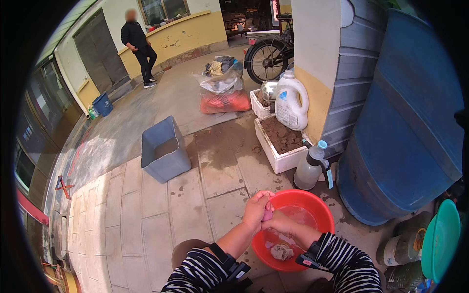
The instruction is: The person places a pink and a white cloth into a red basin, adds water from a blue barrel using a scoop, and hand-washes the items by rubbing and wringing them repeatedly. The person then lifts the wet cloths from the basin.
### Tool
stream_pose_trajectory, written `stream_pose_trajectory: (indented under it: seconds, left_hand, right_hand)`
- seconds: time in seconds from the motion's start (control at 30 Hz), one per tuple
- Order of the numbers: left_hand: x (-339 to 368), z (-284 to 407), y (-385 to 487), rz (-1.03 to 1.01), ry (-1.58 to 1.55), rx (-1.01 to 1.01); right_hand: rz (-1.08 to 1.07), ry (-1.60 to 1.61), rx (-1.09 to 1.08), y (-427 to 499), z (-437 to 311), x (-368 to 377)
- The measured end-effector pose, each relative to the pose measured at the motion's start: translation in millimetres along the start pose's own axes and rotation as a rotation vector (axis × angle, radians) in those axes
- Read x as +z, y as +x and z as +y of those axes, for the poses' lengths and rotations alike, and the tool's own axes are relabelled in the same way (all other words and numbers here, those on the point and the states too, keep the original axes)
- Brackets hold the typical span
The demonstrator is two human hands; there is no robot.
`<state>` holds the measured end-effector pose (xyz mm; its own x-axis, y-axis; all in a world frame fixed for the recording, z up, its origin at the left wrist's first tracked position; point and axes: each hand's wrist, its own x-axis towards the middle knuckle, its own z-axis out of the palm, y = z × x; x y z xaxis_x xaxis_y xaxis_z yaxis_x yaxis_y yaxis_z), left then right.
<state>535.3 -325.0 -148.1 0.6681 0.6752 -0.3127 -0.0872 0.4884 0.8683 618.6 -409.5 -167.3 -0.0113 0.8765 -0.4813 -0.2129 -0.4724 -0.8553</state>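
Note:
A red plastic basin [328, 223] holding some water stands on the paving before me. My left hand [255, 213] and my right hand [281, 224] are pressed together over its left part. Between them they grip a small pink item [268, 215]. Most of it is covered by my fingers, so I cannot tell whether it is cloth or something else. A crumpled pale wet cloth [281, 252] lies in the basin, below my right forearm.
A pump sprayer [306, 172] stands just behind the basin, near a soil-filled foam box [273, 155] and a big blue barrel [399, 121]. A green basin [441, 241] is at right. Further off are a grey tub [170, 168], a clothes-filled plastic bag [223, 95] and a standing person [137, 44].

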Motion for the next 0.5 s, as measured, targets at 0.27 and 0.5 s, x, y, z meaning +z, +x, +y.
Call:
stream_pose_trajectory:
  seconds: [0.27,0.5]
  left_hand:
    - [6,-7,4,0.011,-0.084,-0.018]
    - [16,-10,17,-0.026,-0.255,-0.031]
  right_hand:
    - [0.056,-0.075,0.117,-9,-12,-7]
    - [0.054,-0.131,0.117,-18,-31,-18]
